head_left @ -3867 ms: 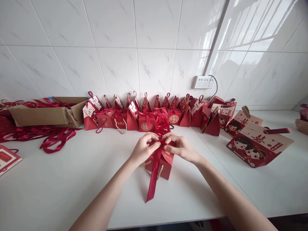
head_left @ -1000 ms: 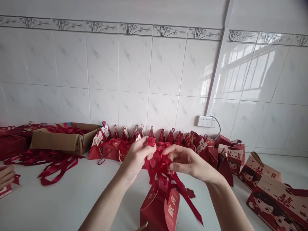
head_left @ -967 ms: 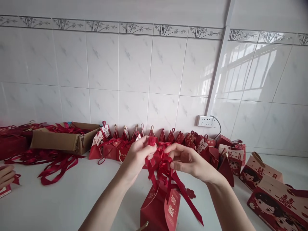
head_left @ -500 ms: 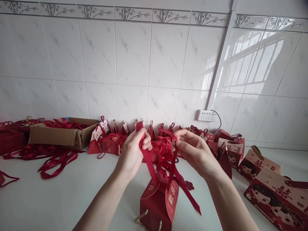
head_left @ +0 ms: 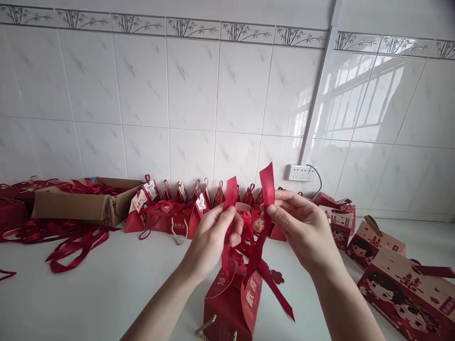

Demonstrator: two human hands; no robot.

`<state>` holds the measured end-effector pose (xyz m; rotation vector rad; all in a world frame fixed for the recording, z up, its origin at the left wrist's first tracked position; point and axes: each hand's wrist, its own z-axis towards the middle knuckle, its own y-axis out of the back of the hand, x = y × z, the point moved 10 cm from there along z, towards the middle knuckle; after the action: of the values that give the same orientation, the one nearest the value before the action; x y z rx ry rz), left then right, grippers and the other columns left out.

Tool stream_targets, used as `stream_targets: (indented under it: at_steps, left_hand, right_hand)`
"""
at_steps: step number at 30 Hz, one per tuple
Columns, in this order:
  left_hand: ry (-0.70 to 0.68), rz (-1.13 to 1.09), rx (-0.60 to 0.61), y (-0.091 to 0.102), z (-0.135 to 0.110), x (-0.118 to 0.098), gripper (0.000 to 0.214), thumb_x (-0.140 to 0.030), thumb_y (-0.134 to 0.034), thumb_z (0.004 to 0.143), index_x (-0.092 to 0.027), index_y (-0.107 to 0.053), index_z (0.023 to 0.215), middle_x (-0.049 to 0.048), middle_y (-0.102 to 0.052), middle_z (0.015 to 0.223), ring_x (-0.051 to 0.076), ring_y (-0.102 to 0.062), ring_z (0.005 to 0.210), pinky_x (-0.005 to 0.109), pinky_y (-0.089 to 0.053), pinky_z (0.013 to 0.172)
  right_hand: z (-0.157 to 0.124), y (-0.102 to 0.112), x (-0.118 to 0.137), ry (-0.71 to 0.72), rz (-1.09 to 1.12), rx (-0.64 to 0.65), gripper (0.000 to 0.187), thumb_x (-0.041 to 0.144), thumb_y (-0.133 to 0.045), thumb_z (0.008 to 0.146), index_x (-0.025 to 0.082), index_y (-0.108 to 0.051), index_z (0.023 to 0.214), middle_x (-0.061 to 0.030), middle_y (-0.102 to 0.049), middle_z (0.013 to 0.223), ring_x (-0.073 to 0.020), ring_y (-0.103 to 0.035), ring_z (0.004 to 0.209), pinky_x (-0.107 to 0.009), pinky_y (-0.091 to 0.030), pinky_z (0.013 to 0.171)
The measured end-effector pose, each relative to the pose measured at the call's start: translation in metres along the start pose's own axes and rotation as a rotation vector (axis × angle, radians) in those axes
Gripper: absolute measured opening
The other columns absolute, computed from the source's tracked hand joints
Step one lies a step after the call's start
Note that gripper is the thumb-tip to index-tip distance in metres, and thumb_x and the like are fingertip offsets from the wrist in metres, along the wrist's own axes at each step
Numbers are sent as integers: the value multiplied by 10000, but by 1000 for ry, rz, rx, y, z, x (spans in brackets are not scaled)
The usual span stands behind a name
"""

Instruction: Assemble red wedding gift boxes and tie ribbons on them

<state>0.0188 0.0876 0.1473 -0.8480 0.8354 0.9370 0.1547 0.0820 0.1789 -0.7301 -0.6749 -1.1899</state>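
A red gift box (head_left: 227, 308) with gold lettering and gold rope handles stands on the white table in front of me. Two ends of red ribbon (head_left: 256, 253) rise from its top. My left hand (head_left: 216, 234) is closed on one end, its thumb pressing the ribbon against the fingers, with the tip poking up above. Between thumb and fingertips, my right hand (head_left: 298, 222) pinches the other end, whose tip also stands up. Both hands are above the box, a short gap apart. Another ribbon tail and a dark red flower-shaped tag (head_left: 276, 276) lie behind the box.
A cardboard box (head_left: 71, 205) of red ribbons stands at the back left, with loose ribbons (head_left: 76, 248) before it. Several small red boxes (head_left: 158, 220) line the tiled wall. Boxes with cartoon figures (head_left: 401, 293) sit at the right. A power strip (head_left: 300, 173) is on the wall.
My left hand has moved right, closer to the right hand. The ribbon end in my right hand now points upward instead of bending left. The view has shifted slightly.
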Motion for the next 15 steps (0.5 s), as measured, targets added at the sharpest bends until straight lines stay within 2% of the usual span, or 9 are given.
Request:
stream_targets:
  at_steps: [4,8,13,15]
  left_hand:
    - [18,-17,39,-9,-4,2,298,-415,-589,832,-160,-547,685,-1,-499,611,76,-418,478,227,-334,462]
    - [-4,0,81,-20,-13,-7,373,-421,-588,840,-153,-519,590,-6,-485,538,59,-392,420,220,-300,421]
    - [-34,46,84,-26,-21,-20,207,-373,-568,872,-172,-613,848,-26,-555,500,53,-398,392,180,-296,394]
    - [-62,88,83,-27,-24,-24,247,-389,-542,887,-163,-631,844,-11,-594,531,49,-417,397,176,-314,399]
  right_hand:
    - [-3,-5,0,-19,3,19,176,350,-762,718,201,-688,775,-23,-689,719,-127,-624,623,-255,-536,583]
    - [-10,-15,11,38,-22,58,139,340,-737,748,211,-688,762,-21,-688,710,-134,-633,637,-265,-544,610]
    - [-25,-36,26,65,-27,159,80,257,-702,788,189,-666,766,-14,-680,671,-134,-639,604,-262,-541,579]
    - [-29,-43,27,46,-25,194,74,230,-691,799,183,-642,770,6,-652,604,-127,-631,562,-258,-529,571]
